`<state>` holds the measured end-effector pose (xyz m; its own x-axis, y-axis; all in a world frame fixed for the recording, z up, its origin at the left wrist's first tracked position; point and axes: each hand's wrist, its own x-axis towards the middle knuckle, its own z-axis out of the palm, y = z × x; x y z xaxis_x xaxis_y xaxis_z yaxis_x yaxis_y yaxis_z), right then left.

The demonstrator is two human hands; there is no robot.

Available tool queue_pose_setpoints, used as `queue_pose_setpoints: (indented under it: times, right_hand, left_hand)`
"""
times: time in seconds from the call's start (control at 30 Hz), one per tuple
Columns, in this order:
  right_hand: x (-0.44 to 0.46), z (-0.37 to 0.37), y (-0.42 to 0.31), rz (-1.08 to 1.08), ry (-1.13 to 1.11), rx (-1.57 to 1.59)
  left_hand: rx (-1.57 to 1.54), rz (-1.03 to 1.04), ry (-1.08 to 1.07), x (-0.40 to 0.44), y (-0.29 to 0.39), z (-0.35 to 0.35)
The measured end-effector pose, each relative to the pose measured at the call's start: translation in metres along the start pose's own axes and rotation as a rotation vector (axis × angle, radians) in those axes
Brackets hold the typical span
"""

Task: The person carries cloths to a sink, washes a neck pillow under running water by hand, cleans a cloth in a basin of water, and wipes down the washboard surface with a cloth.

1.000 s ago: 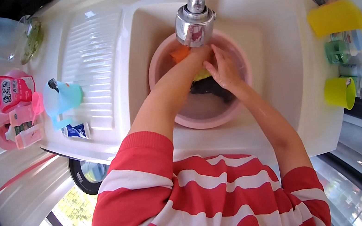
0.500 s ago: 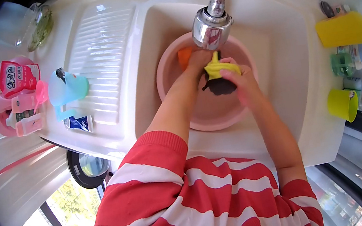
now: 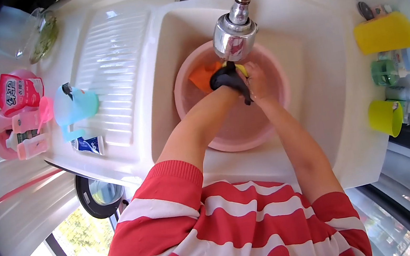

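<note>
Inside the pink basin [image 3: 191,124], both my hands work on a small black and yellow cloth item [image 3: 228,78], possibly a sock. Its dark part drapes over my left hand, hiding the fingers; only the left wrist [image 3: 222,95] shows below it. My right hand [image 3: 257,80] is closed on the right side of the item, where a bit of yellow shows by the fingers. A dark end hangs down between the two wrists. An orange cloth [image 3: 201,79] lies in the basin, left of my hands. The chrome faucet head [image 3: 233,36] hangs just above.
The basin stands in a white sink [image 3: 311,91] with a ribbed drainboard [image 3: 113,78] on its left. A blue cup [image 3: 76,102], toothpaste tube [image 3: 90,145] and pink detergent pouch [image 3: 19,92] sit left. On the right are a yellow sponge-like block [image 3: 384,32] and yellow-green cup [image 3: 386,118].
The cloth item has turned: its dark part now covers my left hand, and less yellow shows. My right hand has moved slightly left and up. More of the orange cloth is visible.
</note>
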<state>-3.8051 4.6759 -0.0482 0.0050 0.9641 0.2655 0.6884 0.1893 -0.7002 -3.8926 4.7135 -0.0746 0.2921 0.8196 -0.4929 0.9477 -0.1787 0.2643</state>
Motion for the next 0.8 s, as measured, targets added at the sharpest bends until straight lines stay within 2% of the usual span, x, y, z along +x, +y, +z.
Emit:
queue_pose_setpoints:
  times: [0.03,0.13,0.23,0.33,0.43,0.5,0.57,0.63,0.67,0.73,0.8]
  right_hand:
    - [-0.002,0.000,0.006,-0.038,0.055,-0.154]
    - [-0.008,0.010,0.022,-0.040,0.219,-0.338]
    - [-0.014,0.017,0.028,0.379,0.078,-0.164]
    - [-0.017,0.018,0.029,0.777,-0.088,0.009]
    - [-0.020,0.014,0.001,0.552,-0.030,0.376]
    - [-0.022,-0.006,-0.048,0.279,-0.030,0.571]
    - [-0.025,-0.030,-0.096,0.137,-0.107,0.625]
    - [-0.030,-0.051,-0.136,0.091,-0.253,0.713]
    - [-0.034,-0.056,-0.152,-0.032,-0.226,0.685]
    - [-0.039,-0.048,-0.161,-0.146,-0.121,0.520]
    - [-0.034,-0.018,-0.128,-0.101,0.073,0.421]
  left_hand:
    - [-0.028,-0.018,-0.034,0.000,0.002,0.000]
    - [-0.203,-0.078,-0.151,-0.002,-0.004,-0.004]
    - [-0.658,-0.229,-0.223,-0.006,-0.029,0.003]
    - [-1.328,-0.427,-0.157,-0.002,-0.042,0.010]
    - [-1.844,-0.507,-0.022,0.008,-0.044,0.006]
    - [-2.072,-0.518,0.035,0.012,-0.039,0.002]
    - [-2.208,-0.506,0.063,0.014,-0.032,-0.003]
    - [-2.301,-0.485,0.063,0.019,-0.024,-0.011]
    - [-2.335,-0.478,0.055,0.021,-0.018,-0.014]
    - [-2.374,-0.471,0.038,0.019,-0.014,-0.014]
    - [-2.396,-0.475,-0.005,0.020,-0.011,-0.009]
